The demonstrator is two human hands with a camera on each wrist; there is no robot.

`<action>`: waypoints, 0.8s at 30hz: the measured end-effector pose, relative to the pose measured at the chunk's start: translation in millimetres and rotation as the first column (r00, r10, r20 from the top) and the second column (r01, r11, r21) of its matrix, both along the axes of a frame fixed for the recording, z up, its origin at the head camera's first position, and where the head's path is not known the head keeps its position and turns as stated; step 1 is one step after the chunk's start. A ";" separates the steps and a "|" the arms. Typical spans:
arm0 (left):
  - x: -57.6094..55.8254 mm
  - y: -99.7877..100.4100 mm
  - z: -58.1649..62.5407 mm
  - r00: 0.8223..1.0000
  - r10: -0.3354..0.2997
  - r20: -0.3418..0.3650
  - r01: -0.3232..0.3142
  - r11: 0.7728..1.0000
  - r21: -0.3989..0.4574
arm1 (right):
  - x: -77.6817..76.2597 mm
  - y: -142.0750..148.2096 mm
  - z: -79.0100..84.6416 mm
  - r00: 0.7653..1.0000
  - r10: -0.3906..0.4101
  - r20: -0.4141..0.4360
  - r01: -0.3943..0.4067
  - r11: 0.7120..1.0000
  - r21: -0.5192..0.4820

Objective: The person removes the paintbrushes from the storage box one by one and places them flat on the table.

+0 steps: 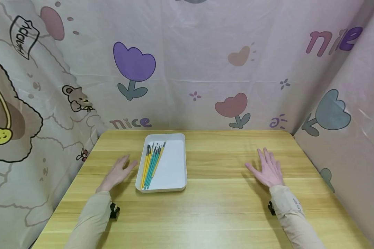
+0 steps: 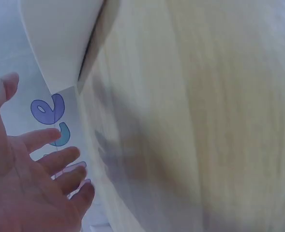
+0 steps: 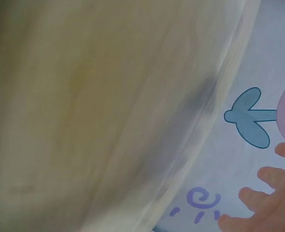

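My left hand (image 1: 116, 174) is just left of a white tray (image 1: 171, 166), its thumb and fingers spread and nothing in its grasp. In the left wrist view the palm and loosely extended fingers of the left hand (image 2: 31, 183) show beside the tray's wall (image 2: 60, 38). Inside the tray, along its left side, lies a bunch of slim paintbrushes (image 1: 151, 166) with yellow and teal handles, bristle ends toward the back. Over the right part of the table, my right hand (image 1: 269, 169) has its fingers fanned out and holds nothing. Fingertips of the right hand (image 3: 263, 203) appear in the right wrist view.
Light wood-grain table (image 1: 218, 211) spans the space under both hands. A printed curtain (image 1: 187, 62) with tulips and lettering hangs behind its far edge and along both sides. Black wrist cameras are strapped at the left cuff (image 1: 101, 202) and right cuff (image 1: 282, 197).
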State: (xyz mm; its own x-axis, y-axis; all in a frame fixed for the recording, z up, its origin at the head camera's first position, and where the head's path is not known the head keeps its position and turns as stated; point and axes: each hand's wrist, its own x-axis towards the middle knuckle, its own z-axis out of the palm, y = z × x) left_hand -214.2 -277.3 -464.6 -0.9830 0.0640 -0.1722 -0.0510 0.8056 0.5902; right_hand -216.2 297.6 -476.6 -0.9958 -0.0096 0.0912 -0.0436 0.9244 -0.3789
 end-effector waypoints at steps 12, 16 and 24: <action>-3.6 10.0 5.9 0.999 -0.039 0.027 0.036 0.993 0.114 | -1.4 -4.8 3.4 0.998 0.018 0.065 -0.013 0.998 -0.066; -4.8 14.6 7.0 0.999 -0.048 0.000 0.047 0.986 0.157 | -0.8 -6.4 3.6 0.998 0.022 0.067 -0.017 0.997 -0.072; -9.6 25.7 5.5 0.999 -0.031 -0.040 0.038 0.978 0.205 | 1.6 -7.9 3.1 0.997 0.025 0.075 -0.019 0.997 -0.081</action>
